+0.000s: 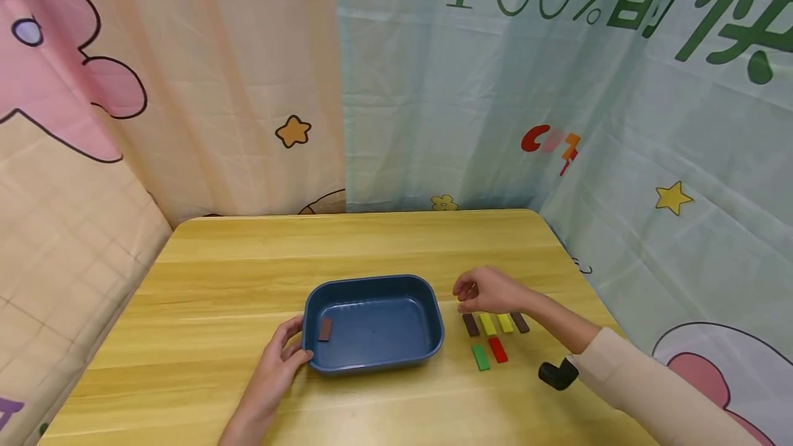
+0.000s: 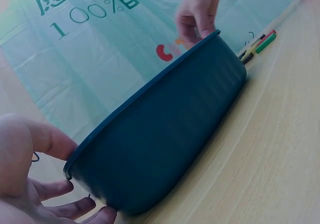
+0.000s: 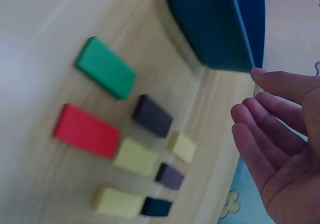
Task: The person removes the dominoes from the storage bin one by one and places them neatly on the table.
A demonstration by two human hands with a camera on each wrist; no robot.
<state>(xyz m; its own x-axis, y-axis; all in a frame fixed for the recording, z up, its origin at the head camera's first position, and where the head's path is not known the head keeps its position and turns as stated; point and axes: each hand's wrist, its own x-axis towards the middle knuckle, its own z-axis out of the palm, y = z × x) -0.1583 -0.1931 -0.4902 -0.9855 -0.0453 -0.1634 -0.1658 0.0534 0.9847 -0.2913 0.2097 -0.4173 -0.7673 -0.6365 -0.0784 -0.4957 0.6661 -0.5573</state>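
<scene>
My left hand (image 1: 280, 356) holds the left end of a dark blue plastic tub (image 1: 372, 367), its fingers against the outer wall near the rim. Inside the tub a brown block (image 1: 325, 330) lies by the left wall. To the tub's right, my right hand (image 1: 492, 290) is above the table with loosely curved fingers and nothing between them. Below it sit small flat blocks: a dark brown block (image 1: 471, 325), two yellow blocks (image 1: 487, 324), and another dark block (image 1: 519, 322). Nearer are a green block (image 1: 480, 357) and a red block (image 1: 498, 349). The right wrist view shows further small blocks (image 3: 181, 146).
The wooden table (image 1: 217, 281) has curtains (image 1: 396, 88) hanging behind it and at both sides. A black device (image 1: 557, 375) sits at my right sleeve (image 1: 644, 391).
</scene>
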